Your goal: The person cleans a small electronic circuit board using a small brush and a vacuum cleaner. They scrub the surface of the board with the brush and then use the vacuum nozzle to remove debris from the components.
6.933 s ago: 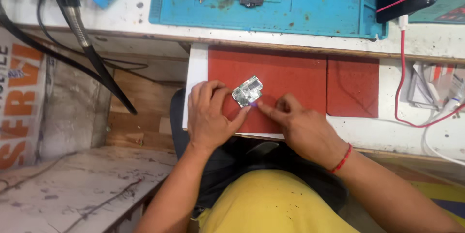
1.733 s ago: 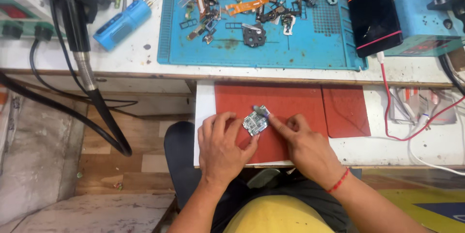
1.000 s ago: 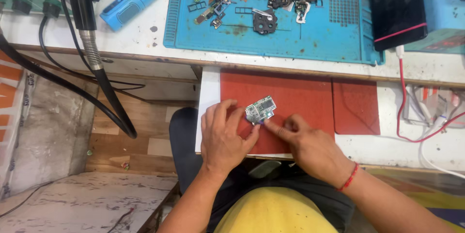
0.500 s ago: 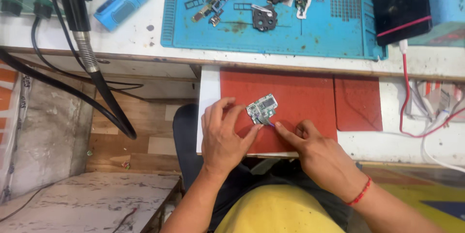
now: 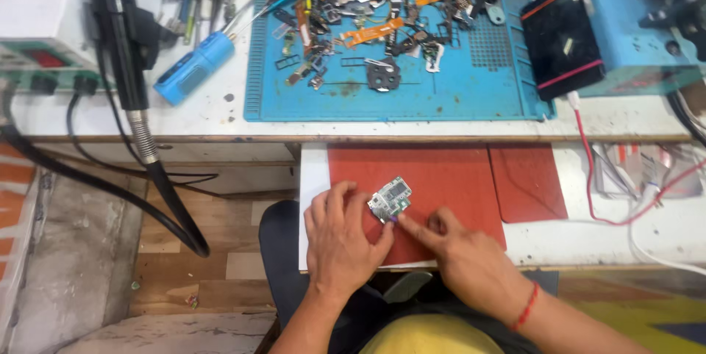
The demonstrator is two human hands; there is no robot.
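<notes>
A small green circuit board [image 5: 389,199] lies on a red mat [image 5: 441,177] on a pull-out shelf below the bench. My left hand [image 5: 340,240] rests on the mat and grips the board's left edge between fingers and thumb. My right hand [image 5: 460,266] is just right of it, index finger stretched out with its tip pressed against the board's lower right edge, where something small and purple shows. A red thread is tied round my right wrist.
A blue work mat [image 5: 471,89] on the bench above carries several loose phone parts and flex cables. A dark phone [image 5: 561,38] with a red cable [image 5: 588,170] lies at right. A blue tool [image 5: 195,67] and a black hose [image 5: 158,192] sit at left.
The view has tilted up to show more of the bench. My right index finger has moved in from the mat to the board's lower edge; my left hand keeps its grip.
</notes>
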